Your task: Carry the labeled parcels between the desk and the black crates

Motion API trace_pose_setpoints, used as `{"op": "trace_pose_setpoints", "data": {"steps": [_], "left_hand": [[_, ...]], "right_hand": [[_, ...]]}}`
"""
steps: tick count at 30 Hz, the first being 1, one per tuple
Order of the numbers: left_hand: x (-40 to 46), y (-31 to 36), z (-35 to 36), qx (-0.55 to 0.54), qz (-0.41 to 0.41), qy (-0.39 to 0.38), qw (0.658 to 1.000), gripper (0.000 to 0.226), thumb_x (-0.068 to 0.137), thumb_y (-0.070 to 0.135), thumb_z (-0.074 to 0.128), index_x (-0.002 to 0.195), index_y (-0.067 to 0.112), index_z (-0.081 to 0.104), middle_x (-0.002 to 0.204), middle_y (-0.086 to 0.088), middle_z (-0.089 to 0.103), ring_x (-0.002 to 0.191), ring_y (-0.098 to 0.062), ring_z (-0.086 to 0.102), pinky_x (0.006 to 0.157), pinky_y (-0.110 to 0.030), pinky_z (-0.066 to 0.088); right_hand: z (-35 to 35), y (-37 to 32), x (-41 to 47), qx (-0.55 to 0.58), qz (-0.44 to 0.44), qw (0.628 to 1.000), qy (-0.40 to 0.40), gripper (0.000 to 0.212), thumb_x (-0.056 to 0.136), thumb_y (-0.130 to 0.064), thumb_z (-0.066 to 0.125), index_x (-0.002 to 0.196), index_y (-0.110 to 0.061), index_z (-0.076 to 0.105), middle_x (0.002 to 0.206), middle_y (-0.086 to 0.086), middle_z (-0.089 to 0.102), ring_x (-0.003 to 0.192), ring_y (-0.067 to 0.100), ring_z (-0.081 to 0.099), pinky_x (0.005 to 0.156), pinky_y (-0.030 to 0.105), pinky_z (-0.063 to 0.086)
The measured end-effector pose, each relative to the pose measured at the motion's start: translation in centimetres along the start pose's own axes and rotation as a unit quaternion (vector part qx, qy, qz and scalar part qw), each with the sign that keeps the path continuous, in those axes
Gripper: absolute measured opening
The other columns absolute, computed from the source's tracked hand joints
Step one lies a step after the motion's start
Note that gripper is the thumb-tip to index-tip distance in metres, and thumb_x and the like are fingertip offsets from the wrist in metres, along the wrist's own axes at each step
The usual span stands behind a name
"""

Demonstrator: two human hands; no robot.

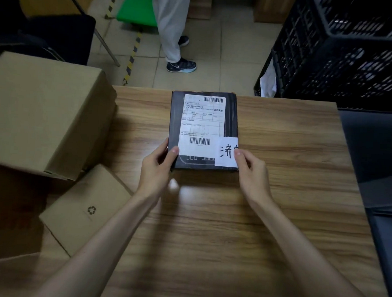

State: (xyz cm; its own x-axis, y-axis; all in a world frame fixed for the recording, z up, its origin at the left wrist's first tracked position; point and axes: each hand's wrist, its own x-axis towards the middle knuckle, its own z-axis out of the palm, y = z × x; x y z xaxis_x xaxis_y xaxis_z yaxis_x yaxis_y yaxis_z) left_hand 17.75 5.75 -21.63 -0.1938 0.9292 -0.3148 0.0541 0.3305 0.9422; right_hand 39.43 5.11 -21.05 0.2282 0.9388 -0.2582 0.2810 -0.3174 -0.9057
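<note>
Head view. A flat black parcel (204, 130) lies label-up on the wooden tabletop (280, 176), near its far edge and roughly centred. The left hand (157, 164) grips the parcel's near left corner, thumb on the top face and fingers curled along the side; the right hand (252, 169) pinches the near right corner, thumb pressed onto a small white slip (227, 152). Each grip is thus pressed together on the parcel, not spread.

Handling, as a judgement: the parcel looks thin, stiff and fairly light, a boxed or board-backed item with a smooth face that may slip under a light pinch. Holding opposite side edges, fingers beneath and thumbs above, should keep it level.

Writing: a white shipping label (202, 123) covers most of the top face, with one barcode at its far edge and another nearer the hands; its small print is too fine to read. The slip bears large handwritten characters, the first reading 济, the second partly covered by the thumb.

The black crates (347, 54) stand beyond the tabletop's far right corner; cardboard boxes (43, 116) crowd its left side.
</note>
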Motion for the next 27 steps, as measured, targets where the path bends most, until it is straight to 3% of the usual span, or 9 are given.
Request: {"op": "trace_pose_setpoints", "data": {"steps": [2, 5, 8, 10, 13, 17, 20, 24, 27], "left_hand": [[-0.7, 2.1, -0.2, -0.006, 0.020, 0.000, 1.000, 0.038, 0.103, 0.019, 0.059, 0.139, 0.010, 0.060, 0.114, 0.015, 0.072, 0.102, 0.000, 0.069, 0.096, -0.026, 0.056], [-2.0, 6.0, -0.7, -0.024, 0.059, 0.002, 0.998, 0.034, 0.104, 0.018, 0.057, 0.137, 0.014, 0.060, 0.106, 0.025, 0.071, 0.094, 0.008, 0.068, 0.092, -0.019, 0.054], [-3.9, 11.0, -1.7, -0.035, 0.107, -0.002, 0.994, 0.029, 0.105, 0.019, 0.054, 0.133, 0.022, 0.062, 0.110, 0.021, 0.072, 0.100, 0.006, 0.068, 0.095, -0.021, 0.054], [-5.4, 15.0, -2.6, -0.031, 0.140, -0.004, 0.990, 0.027, 0.104, 0.029, 0.057, 0.129, 0.026, 0.066, 0.116, 0.016, 0.074, 0.110, -0.001, 0.067, 0.101, -0.031, 0.053], [-8.1, 22.6, -3.8, -0.047, 0.191, 0.007, 0.980, 0.056, 0.096, 0.046, 0.064, 0.144, 0.020, 0.057, 0.134, 0.008, 0.067, 0.125, -0.010, 0.062, 0.110, -0.044, 0.048], [-11.8, 33.0, -4.7, -0.055, 0.282, -0.001, 0.958, 0.046, 0.104, 0.029, 0.057, 0.147, 0.016, 0.053, 0.138, 0.008, 0.064, 0.122, -0.004, 0.062, 0.108, -0.032, 0.049], [-14.5, 39.9, -5.2, -0.052, 0.346, 0.000, 0.937, 0.042, 0.106, 0.029, 0.052, 0.146, 0.016, 0.054, 0.136, 0.009, 0.064, 0.122, 0.002, 0.060, 0.106, -0.020, 0.047], [-17.1, 47.1, -5.4, -0.060, 0.407, -0.006, 0.912, 0.046, 0.106, 0.037, 0.050, 0.150, 0.023, 0.050, 0.143, 0.009, 0.060, 0.133, -0.007, 0.054, 0.115, -0.038, 0.043], [-18.6, 51.9, -5.4, -0.089, 0.438, -0.013, 0.895, 0.046, 0.107, 0.031, 0.048, 0.152, 0.022, 0.046, 0.144, 0.008, 0.059, 0.131, -0.007, 0.056, 0.110, -0.031, 0.048]], "right_hand": [[-0.5, -1.9, -0.4, 0.016, -0.022, 1.000, 0.003, 0.033, 0.105, -0.024, 0.049, 0.131, -0.008, 0.063, 0.092, -0.032, 0.053, 0.083, -0.028, 0.052, 0.070, -0.007, 0.035], [-1.5, -5.6, -1.4, 0.028, -0.075, 0.997, 0.020, 0.032, 0.105, -0.023, 0.050, 0.129, -0.007, 0.064, 0.094, -0.030, 0.057, 0.092, -0.017, 0.058, 0.074, -0.003, 0.039], [-2.9, -10.3, -2.9, 0.044, -0.128, 0.990, 0.035, 0.028, 0.104, -0.023, 0.051, 0.119, -0.007, 0.069, 0.097, -0.013, 0.069, 0.094, 0.001, 0.064, 0.084, 0.013, 0.049], [-4.2, -14.4, -4.3, 0.066, -0.159, 0.984, 0.040, 0.025, 0.104, -0.023, 0.053, 0.117, -0.010, 0.069, 0.097, -0.014, 0.069, 0.089, -0.003, 0.063, 0.084, 0.010, 0.047], [-6.9, -21.7, -6.5, 0.092, -0.209, 0.973, 0.043, 0.016, 0.104, -0.023, 0.052, 0.111, -0.023, 0.066, 0.098, -0.021, 0.066, 0.091, -0.007, 0.060, 0.082, 0.004, 0.042], [-11.0, -31.5, -9.9, 0.101, -0.288, 0.951, 0.057, 0.029, 0.106, -0.025, 0.049, 0.121, -0.010, 0.068, 0.113, -0.010, 0.071, 0.105, -0.003, 0.063, 0.087, 0.007, 0.044], [-13.8, -37.9, -12.3, 0.110, -0.337, 0.932, 0.073, 0.027, 0.106, -0.027, 0.047, 0.120, -0.018, 0.068, 0.112, -0.015, 0.071, 0.104, -0.010, 0.062, 0.087, 0.007, 0.045], [-17.0, -44.7, -14.8, 0.132, -0.391, 0.905, 0.107, 0.028, 0.105, -0.029, 0.049, 0.122, -0.016, 0.067, 0.110, -0.012, 0.072, 0.106, 0.001, 0.065, 0.096, 0.023, 0.050], [-19.2, -49.2, -16.6, 0.155, -0.416, 0.891, 0.101, 0.029, 0.105, -0.026, 0.049, 0.132, -0.020, 0.057, 0.109, -0.021, 0.063, 0.097, -0.021, 0.057, 0.089, 0.003, 0.043]]}}
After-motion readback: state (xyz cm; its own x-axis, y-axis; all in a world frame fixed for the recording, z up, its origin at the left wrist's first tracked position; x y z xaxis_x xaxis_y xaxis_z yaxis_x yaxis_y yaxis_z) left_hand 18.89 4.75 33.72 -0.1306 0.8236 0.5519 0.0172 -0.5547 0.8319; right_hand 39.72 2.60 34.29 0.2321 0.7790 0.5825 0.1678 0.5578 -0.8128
